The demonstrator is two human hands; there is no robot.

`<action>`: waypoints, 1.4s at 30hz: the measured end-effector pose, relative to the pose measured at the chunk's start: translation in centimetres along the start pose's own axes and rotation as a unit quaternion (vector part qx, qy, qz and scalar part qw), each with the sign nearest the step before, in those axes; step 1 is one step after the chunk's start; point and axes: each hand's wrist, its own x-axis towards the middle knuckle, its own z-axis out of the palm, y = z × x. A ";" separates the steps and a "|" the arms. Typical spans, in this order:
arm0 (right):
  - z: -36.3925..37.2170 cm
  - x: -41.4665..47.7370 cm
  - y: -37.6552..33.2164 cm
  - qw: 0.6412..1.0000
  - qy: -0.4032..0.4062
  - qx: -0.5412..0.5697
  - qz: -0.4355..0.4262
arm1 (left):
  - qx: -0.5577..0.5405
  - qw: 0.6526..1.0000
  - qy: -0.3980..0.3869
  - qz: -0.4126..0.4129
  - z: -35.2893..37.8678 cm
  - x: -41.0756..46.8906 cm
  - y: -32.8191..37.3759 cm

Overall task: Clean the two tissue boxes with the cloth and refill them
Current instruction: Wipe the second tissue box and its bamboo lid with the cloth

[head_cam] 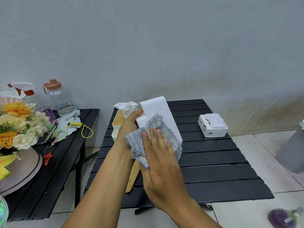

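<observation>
One hard wipe could twist the white tissue box (158, 107) out of the left hand (130, 129), which grips only its edge, tilted above the black table (213, 162). The right hand (161, 162), fingers straight, presses the cloth (153, 122) flat against the box's upturned side.

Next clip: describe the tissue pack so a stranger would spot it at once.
Find the black slatted table in the middle, by the wall. On its far right part lies the tissue pack. Unlike the rigid white tissue box being wiped, it is a soft wrapped packet with dark print.
</observation>
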 end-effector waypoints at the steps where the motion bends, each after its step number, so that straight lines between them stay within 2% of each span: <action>1: -0.1 0.5 0.2 1.000 0.005 0.000 0.003 | -0.012 1.000 -0.021 -0.004 -0.1 -0.1 -0.1; 7: -1.0 4.3 2.0 0.994 0.028 0.013 0.104 | -0.013 0.999 -0.051 0.009 0.2 -0.2 -1.3; 12: 0.0 1.0 1.0 0.999 -0.012 -0.011 0.050 | -0.016 0.999 -0.039 -0.008 0.0 0.1 -0.7; 15: -1.1 2.5 2.0 0.998 0.005 -0.052 0.029 | -0.021 0.999 -0.039 0.007 -0.1 0.6 -1.0; 18: -1.7 4.2 2.9 0.995 0.021 -0.086 0.041 | -0.013 0.997 -0.068 0.016 0.1 0.2 -1.1; 21: -1.1 3.4 3.0 0.993 0.022 -0.102 0.046 | -0.001 0.995 -0.101 -0.016 -0.6 0.8 -1.2; 24: -0.5 1.5 2.5 0.994 0.026 -0.106 0.029 | -0.052 0.994 -0.083 -0.045 -0.7 1.0 -1.1; 28: -1.2 1.1 2.4 0.993 0.001 -0.119 0.003 | -0.061 0.995 -0.074 -0.026 -0.8 1.2 -0.5; 31: -2.0 2.1 2.4 0.990 -0.016 -0.142 0.007 | -0.052 0.993 -0.108 -0.017 -0.8 0.6 -0.4; 35: -2.3 2.8 2.0 0.992 0.012 -0.122 0.024 | -0.048 0.984 -0.174 0.002 -0.6 0.0 -0.9; 38: -2.6 3.0 2.3 0.989 0.006 -0.142 0.026 | -0.017 0.981 -0.194 -0.015 -0.7 0.1 -1.2; 42: -2.1 1.6 2.3 0.987 -0.014 -0.157 -0.005 | -0.023 0.989 -0.147 -0.022 -1.2 0.7 -1.0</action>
